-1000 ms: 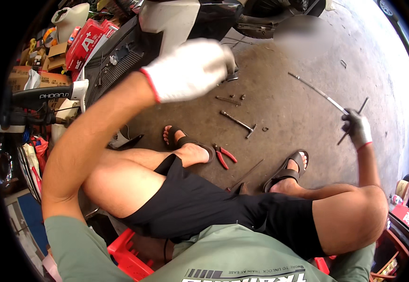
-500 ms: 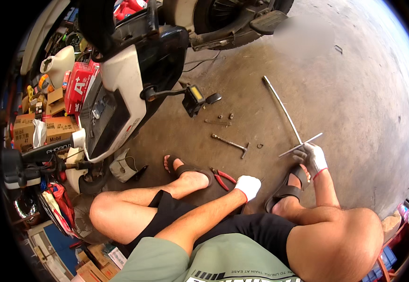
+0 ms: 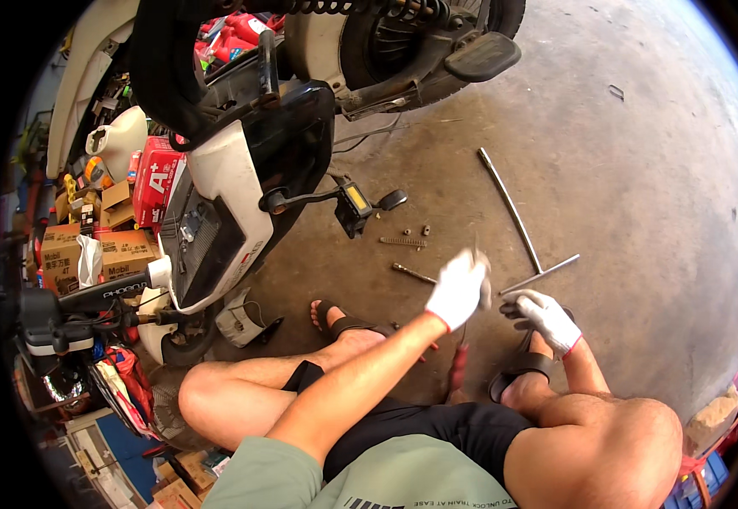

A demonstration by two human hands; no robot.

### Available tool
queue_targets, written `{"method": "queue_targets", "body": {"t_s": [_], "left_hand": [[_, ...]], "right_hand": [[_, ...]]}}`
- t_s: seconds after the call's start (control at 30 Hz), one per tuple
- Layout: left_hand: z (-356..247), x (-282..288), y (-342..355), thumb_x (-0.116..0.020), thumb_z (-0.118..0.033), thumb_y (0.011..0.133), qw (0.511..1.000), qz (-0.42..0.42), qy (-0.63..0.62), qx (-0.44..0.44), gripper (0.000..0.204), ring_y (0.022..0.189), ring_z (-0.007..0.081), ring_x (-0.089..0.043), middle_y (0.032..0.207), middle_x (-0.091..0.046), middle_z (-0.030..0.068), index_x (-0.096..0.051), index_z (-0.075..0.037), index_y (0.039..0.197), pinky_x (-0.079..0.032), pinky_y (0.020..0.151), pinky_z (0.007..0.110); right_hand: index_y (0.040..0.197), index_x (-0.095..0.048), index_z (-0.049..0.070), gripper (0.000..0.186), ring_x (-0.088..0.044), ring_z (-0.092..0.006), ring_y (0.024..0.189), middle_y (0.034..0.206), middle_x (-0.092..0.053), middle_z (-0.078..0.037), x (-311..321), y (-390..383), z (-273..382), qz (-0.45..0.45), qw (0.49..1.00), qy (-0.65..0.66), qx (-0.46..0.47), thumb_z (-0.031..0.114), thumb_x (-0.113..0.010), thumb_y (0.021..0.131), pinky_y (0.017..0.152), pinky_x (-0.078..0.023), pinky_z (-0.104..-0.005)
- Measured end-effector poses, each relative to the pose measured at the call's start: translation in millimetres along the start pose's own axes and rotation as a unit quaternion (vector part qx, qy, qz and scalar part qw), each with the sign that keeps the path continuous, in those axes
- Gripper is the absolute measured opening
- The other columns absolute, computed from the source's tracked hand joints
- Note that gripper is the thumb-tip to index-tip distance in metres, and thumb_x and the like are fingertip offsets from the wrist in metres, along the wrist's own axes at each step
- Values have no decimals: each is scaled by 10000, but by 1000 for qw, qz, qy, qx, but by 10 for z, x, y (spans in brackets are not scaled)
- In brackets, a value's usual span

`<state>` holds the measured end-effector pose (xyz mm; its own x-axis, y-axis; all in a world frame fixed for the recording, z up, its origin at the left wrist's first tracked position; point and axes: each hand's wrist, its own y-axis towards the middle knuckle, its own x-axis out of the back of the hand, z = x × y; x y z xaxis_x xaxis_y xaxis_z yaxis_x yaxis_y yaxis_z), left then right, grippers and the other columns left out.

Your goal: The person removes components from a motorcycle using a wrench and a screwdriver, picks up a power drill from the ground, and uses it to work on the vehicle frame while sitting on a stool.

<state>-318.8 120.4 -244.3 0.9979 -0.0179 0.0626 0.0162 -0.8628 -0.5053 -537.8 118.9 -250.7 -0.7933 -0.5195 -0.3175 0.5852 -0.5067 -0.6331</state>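
My left hand point(image 3: 460, 290), in a white work glove, is raised over the floor with its fingers closed. A thin, blurred sliver shows at its fingertips, too smeared to name. Below it is a blurred red handle point(image 3: 457, 371) with a thin shaft. My right hand point(image 3: 545, 320), gloved too, is open with bent fingers, just below the crossbar of a long T-handle wrench point(image 3: 513, 212) lying on the floor. My left hand partly covers a smaller T-handle wrench point(image 3: 413, 272). Beyond it lie a coil spring point(image 3: 403, 242) and two small metal parts point(image 3: 416, 231).
A tipped-over scooter point(image 3: 233, 212) fills the left, its mirror point(image 3: 393, 200) reaching toward the tools. Cardboard boxes point(image 3: 123, 246) and a red box point(image 3: 157, 182) are stacked behind it. A white shell-like part point(image 3: 240, 321) lies near my sandalled left foot point(image 3: 343, 327).
My left hand has risen and moved forward from beside the red-handled pliers. My right hand has let go of the long T-handle wrench and drawn slightly back. The blurred red handle has come into view.
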Motion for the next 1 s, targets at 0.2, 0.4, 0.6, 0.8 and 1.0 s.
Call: {"method": "queue_targets", "body": {"t_s": [0.2,0.4,0.6,0.8,1.0], "left_hand": [[-710,356,781,-458,-187,996,954,-121,-274,-2,173,587,228,-617,724,-600,83,-547,-41,1025,-553,563,404],[-1032,426,1131,-459,-212,1003,934,-134,-332,-16,206,655,242,-623,795,-606,92,-558,-38,1053,-556,644,429],[-1225,549,1263,-433,-208,1017,931,-143,-334,-12,224,696,247,-621,820,-607,100,-559,-26,1044,-555,671,422],[-1229,635,1379,-441,-226,1017,937,-128,-325,-11,243,716,241,-619,830,-608,95,-570,-21,1039,-555,692,409],[-1226,689,1441,-455,-240,1013,940,-124,-316,-15,245,743,231,-621,838,-613,88,-573,-29,1050,-553,710,403]], "right_hand": [[1211,-557,-14,549,-588,-149,895,1044,-626,-89,-201,135,-130,73,976,200,50,441,-593,906,771,-485,-301],[1239,-499,-17,520,-527,-102,589,912,-624,-73,-252,96,480,-20,971,199,130,395,-564,929,531,-432,-237],[1223,-513,-26,417,-470,-71,527,860,-614,-52,-301,197,720,-77,970,176,149,304,-496,968,481,-383,-217],[1211,-517,-21,401,-460,-65,525,847,-607,-45,-371,293,741,-90,968,177,154,298,-493,970,478,-380,-220],[1193,-522,-19,384,-462,-65,528,846,-606,-43,-390,327,783,-89,968,181,150,291,-497,968,481,-384,-223]]}}
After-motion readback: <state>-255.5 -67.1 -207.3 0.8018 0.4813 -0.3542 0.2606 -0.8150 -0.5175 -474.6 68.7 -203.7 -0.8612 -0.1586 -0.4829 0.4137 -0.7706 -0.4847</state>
